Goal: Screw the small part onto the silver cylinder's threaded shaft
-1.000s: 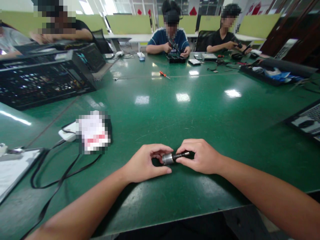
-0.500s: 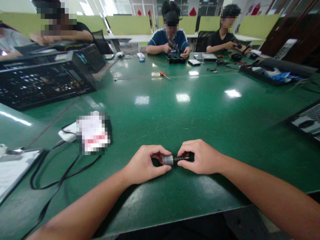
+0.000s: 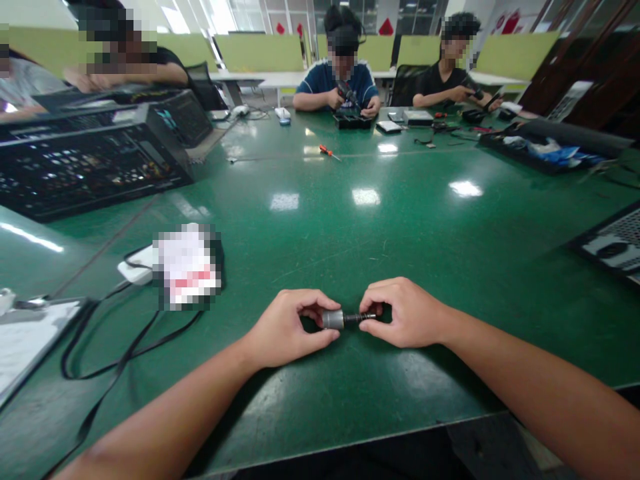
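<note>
My left hand (image 3: 287,328) is closed around a short grey metal cylinder (image 3: 334,319), thumb in front and fingers behind. From the cylinder's right end a dark, ridged shaft (image 3: 353,318) points to the right, roughly level; whether the ridges are a thread or a spring I cannot tell. Thumb and fingers of my right hand (image 3: 407,315) pinch around the shaft's far end, where a thin bright tip shows. Both hands rest low over the green table (image 3: 320,233), close to its front edge.
A badge (image 3: 187,263) with a black strap (image 3: 120,367) and a clipboard (image 3: 40,347) lie at left. Behind them stands a black computer case (image 3: 90,157). An orange screwdriver (image 3: 327,152) lies farther back. Co-workers sit across the table. A meshed panel (image 3: 613,240) is at right.
The cylinder has shifted slightly left with my left hand. My right fingertips have slid a little right along the shaft, so more of it shows between the hands.
</note>
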A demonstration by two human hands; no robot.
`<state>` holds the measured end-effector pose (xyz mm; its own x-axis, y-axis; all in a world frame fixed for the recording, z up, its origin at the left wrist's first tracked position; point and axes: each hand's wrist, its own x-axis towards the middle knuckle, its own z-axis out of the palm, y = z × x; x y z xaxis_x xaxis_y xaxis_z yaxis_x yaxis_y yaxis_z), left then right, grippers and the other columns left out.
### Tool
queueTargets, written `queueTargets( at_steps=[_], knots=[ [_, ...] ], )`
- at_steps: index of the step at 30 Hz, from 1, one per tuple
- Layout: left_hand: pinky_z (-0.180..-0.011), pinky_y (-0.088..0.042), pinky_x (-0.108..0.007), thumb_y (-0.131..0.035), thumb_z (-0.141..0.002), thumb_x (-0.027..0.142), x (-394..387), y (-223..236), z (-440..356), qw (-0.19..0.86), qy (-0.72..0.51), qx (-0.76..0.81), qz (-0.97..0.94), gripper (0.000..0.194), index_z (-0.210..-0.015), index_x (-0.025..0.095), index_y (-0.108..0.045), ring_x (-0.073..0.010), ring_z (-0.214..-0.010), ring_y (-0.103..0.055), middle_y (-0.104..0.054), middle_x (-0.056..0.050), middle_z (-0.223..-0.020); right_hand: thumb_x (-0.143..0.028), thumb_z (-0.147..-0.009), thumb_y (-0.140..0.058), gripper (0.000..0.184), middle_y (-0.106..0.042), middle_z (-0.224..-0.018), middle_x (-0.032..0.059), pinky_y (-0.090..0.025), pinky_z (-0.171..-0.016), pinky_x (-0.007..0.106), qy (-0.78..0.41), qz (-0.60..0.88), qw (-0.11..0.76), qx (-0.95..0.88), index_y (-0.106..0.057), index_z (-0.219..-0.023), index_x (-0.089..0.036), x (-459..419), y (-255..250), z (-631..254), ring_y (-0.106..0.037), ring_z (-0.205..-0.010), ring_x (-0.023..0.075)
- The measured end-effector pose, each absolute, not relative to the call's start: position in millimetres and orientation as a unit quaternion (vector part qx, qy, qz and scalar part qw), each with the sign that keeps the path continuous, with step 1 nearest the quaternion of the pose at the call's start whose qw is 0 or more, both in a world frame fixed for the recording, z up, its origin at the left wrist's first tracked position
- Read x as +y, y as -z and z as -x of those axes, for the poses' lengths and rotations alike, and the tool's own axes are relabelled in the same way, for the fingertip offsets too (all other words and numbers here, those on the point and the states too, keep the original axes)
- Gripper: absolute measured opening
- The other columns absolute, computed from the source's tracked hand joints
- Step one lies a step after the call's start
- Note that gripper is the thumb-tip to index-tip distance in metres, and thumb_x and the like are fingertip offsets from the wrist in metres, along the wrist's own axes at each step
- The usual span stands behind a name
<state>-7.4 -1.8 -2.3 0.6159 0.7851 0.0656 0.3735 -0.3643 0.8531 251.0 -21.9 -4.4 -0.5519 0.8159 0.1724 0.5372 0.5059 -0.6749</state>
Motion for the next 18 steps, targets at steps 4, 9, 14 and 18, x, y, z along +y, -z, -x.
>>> queueTargets(
  at_steps=[4, 9, 14, 18],
  knots=[
    [-0.069, -0.061, -0.026, -0.081, -0.075, 0.025, 1.2, -0.8, 10.3, 0.407, -0.252, 0.355, -0.803, 0.025, -0.096, 0.014, -0.074, -0.0168, -0.072, -0.073, -0.077, -0.006, -0.084, -0.024, -0.082, -0.075, 0.007, -0.068, -0.076, 0.0007, -0.046, -0.067, 0.027, -0.289, 0.402, 0.239, -0.836, -0.072, -0.085, -0.018, -21.2, 4.2, -252.7, -0.062, -0.068, 0.014],
    [-0.069, -0.059, -0.027, -0.081, -0.075, 0.024, 3.1, -3.9, 13.7, 0.4, -0.26, 0.337, -0.812, 0.022, -0.092, 0.014, -0.073, -0.0172, -0.072, -0.072, -0.076, -0.006, -0.083, -0.024, -0.08, -0.075, 0.007, -0.068, -0.076, 0.0002, -0.046, -0.068, 0.027, -0.277, 0.392, 0.23, -0.847, -0.071, -0.083, -0.019, -21.5, 5.5, -255.8, -0.061, -0.068, 0.0141],
    [-0.069, -0.058, -0.029, -0.08, -0.075, 0.025, 4.3, -1.7, 16.0, 0.396, -0.262, 0.327, -0.817, 0.023, -0.094, 0.014, -0.073, -0.0182, -0.073, -0.072, -0.076, -0.007, -0.084, -0.025, -0.08, -0.074, 0.007, -0.067, -0.075, -0.0001, -0.045, -0.068, 0.028, -0.262, 0.39, 0.228, -0.853, -0.071, -0.082, -0.019, -21.0, 3.3, -256.9, -0.06, -0.067, 0.0142],
    [-0.07, -0.057, -0.029, -0.08, -0.075, 0.025, 5.0, -1.2, 17.8, 0.389, -0.262, 0.33, -0.819, 0.022, -0.093, 0.015, -0.073, -0.0186, -0.073, -0.071, -0.076, -0.007, -0.084, -0.025, -0.08, -0.073, 0.007, -0.067, -0.074, -0.0002, -0.044, -0.069, 0.028, -0.25, 0.384, 0.231, -0.858, -0.069, -0.08, -0.019, -20.5, 1.3, -257.5, -0.06, -0.067, 0.0145]
  ],
)
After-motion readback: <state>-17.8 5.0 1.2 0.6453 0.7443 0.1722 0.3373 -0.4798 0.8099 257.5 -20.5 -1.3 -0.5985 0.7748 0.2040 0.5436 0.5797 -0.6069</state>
